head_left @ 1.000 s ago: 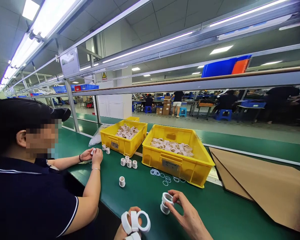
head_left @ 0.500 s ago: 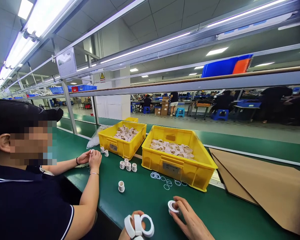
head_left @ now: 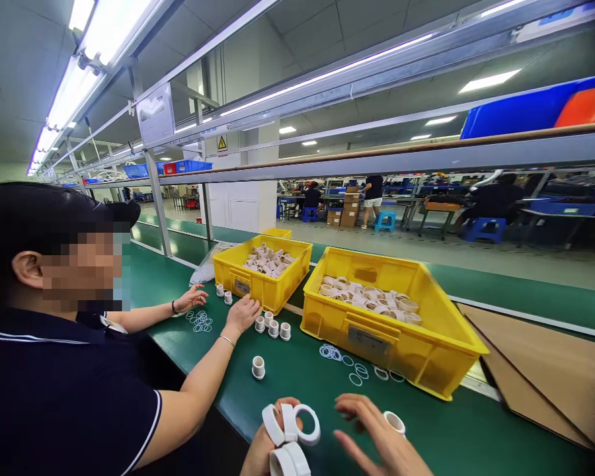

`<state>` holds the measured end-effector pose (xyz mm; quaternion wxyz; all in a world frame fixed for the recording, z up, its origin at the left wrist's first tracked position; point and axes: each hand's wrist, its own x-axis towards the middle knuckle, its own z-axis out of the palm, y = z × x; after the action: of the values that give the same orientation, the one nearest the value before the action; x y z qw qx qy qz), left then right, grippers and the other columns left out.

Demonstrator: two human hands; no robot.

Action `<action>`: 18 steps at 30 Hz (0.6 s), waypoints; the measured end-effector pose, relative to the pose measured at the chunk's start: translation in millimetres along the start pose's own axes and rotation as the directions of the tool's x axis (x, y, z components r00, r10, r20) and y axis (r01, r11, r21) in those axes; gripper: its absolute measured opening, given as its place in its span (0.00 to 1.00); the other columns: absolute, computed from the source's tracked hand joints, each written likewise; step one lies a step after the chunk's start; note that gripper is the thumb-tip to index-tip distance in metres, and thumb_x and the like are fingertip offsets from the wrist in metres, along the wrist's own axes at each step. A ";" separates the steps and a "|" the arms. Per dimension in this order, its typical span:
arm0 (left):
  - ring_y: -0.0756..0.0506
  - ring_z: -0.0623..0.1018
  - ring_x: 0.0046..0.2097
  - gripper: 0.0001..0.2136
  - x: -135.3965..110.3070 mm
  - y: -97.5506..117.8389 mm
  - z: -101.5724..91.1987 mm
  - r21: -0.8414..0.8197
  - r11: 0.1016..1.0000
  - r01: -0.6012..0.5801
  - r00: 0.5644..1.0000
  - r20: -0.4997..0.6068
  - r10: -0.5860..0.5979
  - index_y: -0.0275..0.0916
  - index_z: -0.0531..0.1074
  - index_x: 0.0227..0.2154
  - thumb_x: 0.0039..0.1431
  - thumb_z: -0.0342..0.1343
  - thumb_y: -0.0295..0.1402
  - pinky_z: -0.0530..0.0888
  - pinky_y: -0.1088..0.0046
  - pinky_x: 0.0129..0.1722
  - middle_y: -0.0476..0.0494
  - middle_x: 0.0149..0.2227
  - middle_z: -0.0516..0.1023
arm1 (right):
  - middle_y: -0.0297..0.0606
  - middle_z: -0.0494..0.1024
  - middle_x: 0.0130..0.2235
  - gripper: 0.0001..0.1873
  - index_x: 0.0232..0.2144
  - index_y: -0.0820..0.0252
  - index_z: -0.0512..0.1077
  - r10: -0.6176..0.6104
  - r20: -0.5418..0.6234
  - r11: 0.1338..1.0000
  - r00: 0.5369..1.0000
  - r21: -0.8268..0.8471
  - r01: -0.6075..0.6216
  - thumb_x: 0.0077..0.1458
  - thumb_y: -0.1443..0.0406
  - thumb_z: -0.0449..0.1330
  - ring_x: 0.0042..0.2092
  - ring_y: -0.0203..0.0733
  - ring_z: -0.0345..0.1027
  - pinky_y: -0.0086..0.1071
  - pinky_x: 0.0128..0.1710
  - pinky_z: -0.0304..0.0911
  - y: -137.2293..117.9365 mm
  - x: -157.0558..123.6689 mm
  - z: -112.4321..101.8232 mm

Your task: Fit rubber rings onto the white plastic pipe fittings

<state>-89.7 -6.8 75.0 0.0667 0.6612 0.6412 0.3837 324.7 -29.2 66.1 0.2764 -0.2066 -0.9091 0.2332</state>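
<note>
My left hand at the bottom edge grips several white plastic rings, some slid over its fingers. My right hand hovers with fingers spread just left of a white fitting that stands on the green belt; it holds nothing. Thin white sealing rings lie scattered in front of the near yellow bin, which holds many white ring parts.
A co-worker on the left reaches a hand toward three small white fittings beside a second yellow bin. One more fitting stands alone. Brown cardboard sheets lie at the right. More sealing rings lie by the co-worker.
My right hand set the white fitting down on the belt and let go, fingers now spread. The co-worker's hand moved from their chest area out toward the small fittings.
</note>
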 end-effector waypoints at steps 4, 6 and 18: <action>0.45 0.69 0.54 0.13 0.3 -5.1 19.9 0.042 0.992 -0.117 0.983 0.148 0.109 0.37 0.74 0.44 0.68 0.44 0.25 0.51 0.51 0.68 0.40 0.54 0.75 | 0.40 0.76 0.53 0.18 0.51 0.51 0.68 -0.138 0.172 0.988 0.976 0.097 0.122 0.58 0.63 0.62 0.48 0.41 0.75 0.30 0.47 0.73 -41.8 20.4 21.8; 0.45 0.70 0.53 0.14 -1.3 -5.7 24.3 0.036 0.988 -0.153 0.971 0.193 0.143 0.38 0.74 0.44 0.67 0.44 0.23 0.51 0.52 0.69 0.41 0.54 0.76 | 0.37 0.77 0.49 0.11 0.47 0.51 0.70 -0.125 0.227 0.989 0.966 0.101 0.105 0.61 0.62 0.59 0.47 0.40 0.75 0.30 0.46 0.72 -53.0 30.5 29.7; 0.44 0.65 0.64 0.14 -3.5 -23.2 15.9 -0.261 0.965 -0.010 0.993 0.114 0.041 0.41 0.74 0.47 0.65 0.47 0.24 0.43 0.54 0.70 0.42 0.59 0.73 | 0.37 0.71 0.50 0.05 0.41 0.54 0.68 -0.060 0.157 0.998 0.986 0.030 0.056 0.66 0.60 0.56 0.45 0.39 0.71 0.33 0.47 0.68 -45.2 112.9 64.0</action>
<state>-98.4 0.4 49.0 0.1860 0.6766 0.5716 0.4253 189.2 -28.5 89.0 0.2128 -0.1575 -0.9308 0.2521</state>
